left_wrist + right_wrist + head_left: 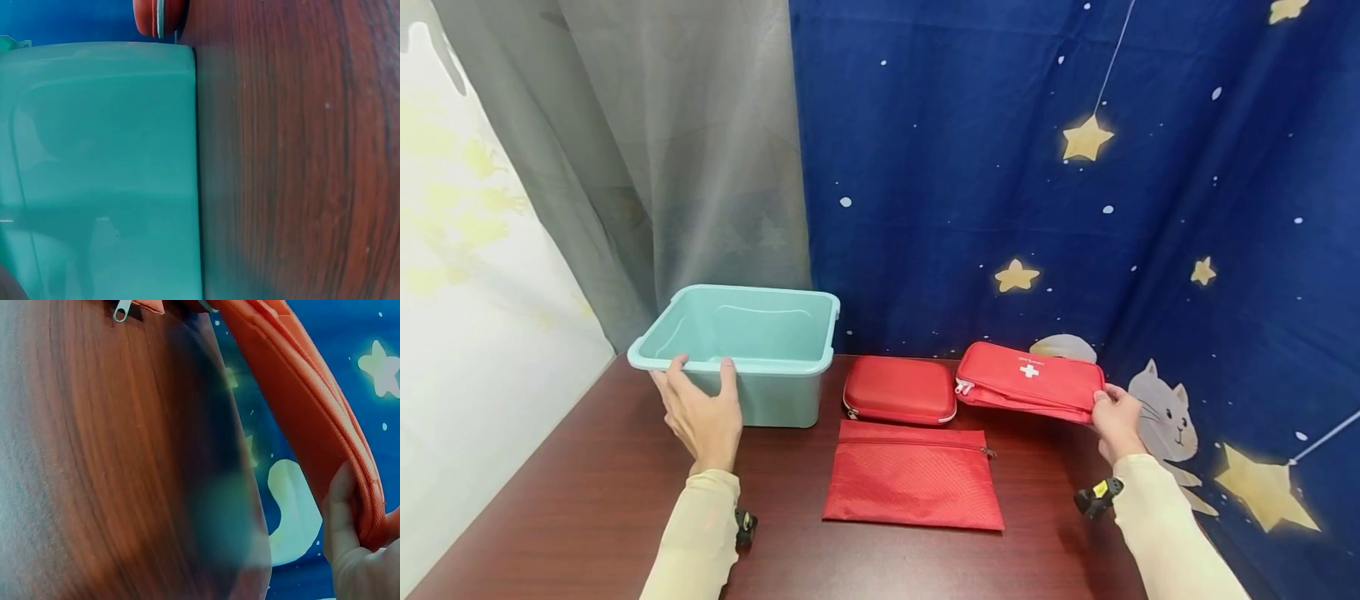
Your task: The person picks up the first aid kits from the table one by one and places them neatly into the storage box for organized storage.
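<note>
My right hand (1120, 421) pinches the right end of a red first-aid pouch (1000, 379) with a white cross. The pouch is raised above the table, and its zipper pulls hang at the left end. In the right wrist view the thumb lies on one side of the pouch (300, 394). Over at the left, my left hand (703, 417) touches the front rim of a teal plastic bin (775, 396) with fingers spread. The left wrist view shows mostly the bin's outer wall (112, 144).
A red hard zip case (900, 390) sits right of the bin. In front of it a flat red zip pouch (913, 479) lies on the dark wood table (790, 550). A blue star-patterned curtain (925, 167) and a grey curtain (722, 150) hang behind.
</note>
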